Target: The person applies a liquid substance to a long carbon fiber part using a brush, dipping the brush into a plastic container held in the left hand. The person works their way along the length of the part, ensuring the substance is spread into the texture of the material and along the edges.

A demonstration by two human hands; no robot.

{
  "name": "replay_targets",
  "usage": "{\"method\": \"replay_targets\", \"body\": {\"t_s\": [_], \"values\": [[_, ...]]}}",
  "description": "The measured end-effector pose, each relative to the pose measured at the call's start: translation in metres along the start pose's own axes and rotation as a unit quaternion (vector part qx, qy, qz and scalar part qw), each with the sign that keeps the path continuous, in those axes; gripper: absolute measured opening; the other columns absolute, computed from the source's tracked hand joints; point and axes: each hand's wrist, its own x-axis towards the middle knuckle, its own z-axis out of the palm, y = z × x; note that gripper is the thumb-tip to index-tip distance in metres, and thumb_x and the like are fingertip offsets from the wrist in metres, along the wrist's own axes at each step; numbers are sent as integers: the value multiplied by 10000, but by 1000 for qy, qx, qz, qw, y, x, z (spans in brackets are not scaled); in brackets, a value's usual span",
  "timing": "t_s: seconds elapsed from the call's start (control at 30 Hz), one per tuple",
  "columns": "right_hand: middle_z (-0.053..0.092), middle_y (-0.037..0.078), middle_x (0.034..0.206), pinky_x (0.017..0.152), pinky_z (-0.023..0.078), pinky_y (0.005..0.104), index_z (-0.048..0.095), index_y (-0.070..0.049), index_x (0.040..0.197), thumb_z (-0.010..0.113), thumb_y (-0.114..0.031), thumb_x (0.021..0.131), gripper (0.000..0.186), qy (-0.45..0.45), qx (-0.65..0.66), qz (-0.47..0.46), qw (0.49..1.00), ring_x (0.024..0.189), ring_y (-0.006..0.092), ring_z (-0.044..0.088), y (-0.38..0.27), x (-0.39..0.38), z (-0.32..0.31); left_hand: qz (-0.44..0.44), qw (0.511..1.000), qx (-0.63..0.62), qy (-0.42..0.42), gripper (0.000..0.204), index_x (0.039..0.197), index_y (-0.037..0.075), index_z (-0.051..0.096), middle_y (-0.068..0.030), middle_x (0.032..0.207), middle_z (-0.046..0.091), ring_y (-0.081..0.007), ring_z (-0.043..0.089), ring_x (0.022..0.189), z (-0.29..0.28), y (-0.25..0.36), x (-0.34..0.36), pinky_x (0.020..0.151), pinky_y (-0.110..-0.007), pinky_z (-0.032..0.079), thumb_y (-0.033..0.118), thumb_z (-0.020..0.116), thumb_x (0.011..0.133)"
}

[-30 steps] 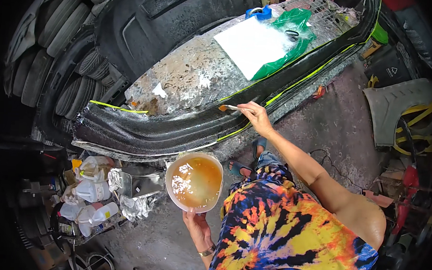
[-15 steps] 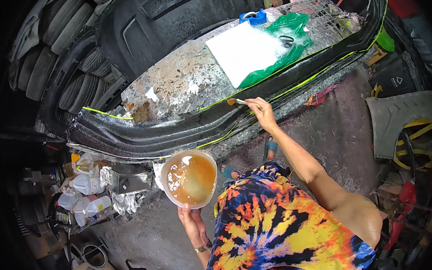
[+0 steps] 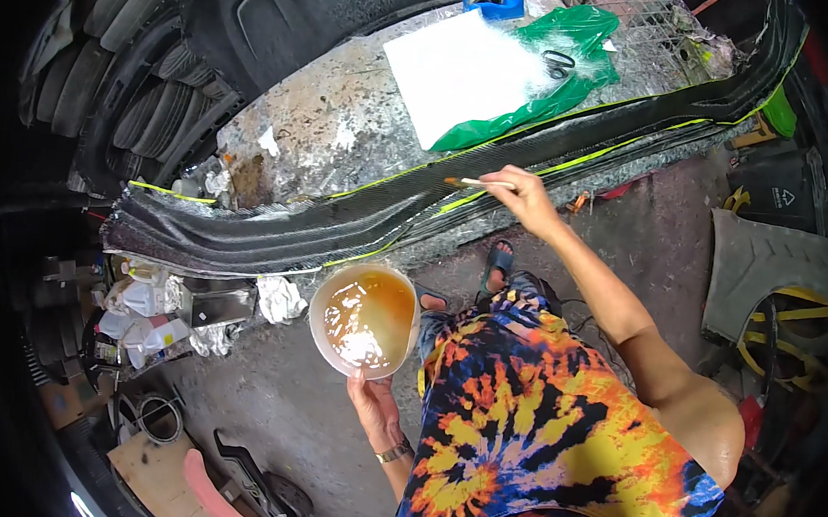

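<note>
Brush (image 3: 480,183), pale handle, amber bristles: pointing left over the long black panel (image 3: 273,234). Cannot tell from here whether the bristle end touches or sits just above the woven surface. Right hand (image 3: 528,204) has its fingers clamped on the handle, well back from the bristles.

Panel runs in a long curve along the near side of the tabletop (image 3: 323,125), ridged and glossy toward its left end. Yellow-green tape (image 3: 171,192) follows parts of its edges.

Bucket (image 3: 317,333), whitish and translucent, held at the near side of the panel's left half. Amber liquid (image 3: 383,304) inside, bright glare on it. Left hand (image 3: 376,408) grips the bucket's near side, thumb against the wall; the other fingers partly hidden.

Behind the panel: white sheet (image 3: 453,81) lying partly over a green plastic bag (image 3: 575,98), dark-handled scissors (image 3: 559,64) on the bag, blue tape dispenser (image 3: 494,3) just beyond.

Farther out: foil-lined metal box (image 3: 217,305) and plastic jugs (image 3: 149,332) at left, stacked tyres (image 3: 131,4) behind, grey curved panel (image 3: 773,271) with yellow straps (image 3: 792,348) at right.
</note>
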Motion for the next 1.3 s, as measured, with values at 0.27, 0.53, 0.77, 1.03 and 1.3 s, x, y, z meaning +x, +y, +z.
{"method": "replay_targets", "body": {"t_s": [0.27,0.53,0.77,1.03,1.3], "values": [[623,95,855,649,465,316,667,-3,1039,615,-68,898,164,41,-97,-5,994,722,202,587,33,-7,-33,7,998,23,50,739,1397,59,376,-99,1398,450,-236,455,1256,11,-10,-17,984,-442,399,418,669,821],[533,158,839,664,477,456,632,-64,1001,615,-50,833,169,-39,-291,61,954,769,384,589,13,-7,-62,-25,996,-8,87,704,1341,-4,393,-144,1312,475,-268,514,1179,-5,-11,-1,958,-429,468,300,712,791],[546,160,866,688,495,490,552,-67,913,614,-75,819,113,-121,-353,75,925,799,402,600,23,0,-4,-49,995,-14,90,703,1355,-16,361,-147,1311,471,-263,510,1181,-13,-9,14,1004,-417,432,255,707,806],[542,129,877,663,504,466,573,-80,980,633,-78,811,180,-154,-323,38,933,795,367,605,6,5,57,-77,991,-8,107,743,1379,-27,327,-136,1331,456,-248,462,1222,-43,-20,28,1053,-401,354,198,722,792],[585,121,917,677,523,417,631,-92,1065,663,-45,782,289,-174,-312,44,933,777,331,634,-1,10,99,-84,993,8,84,746,1381,-33,336,-138,1342,455,-236,462,1219,-65,-21,53,1054,-378,341,181,724,781]]}}
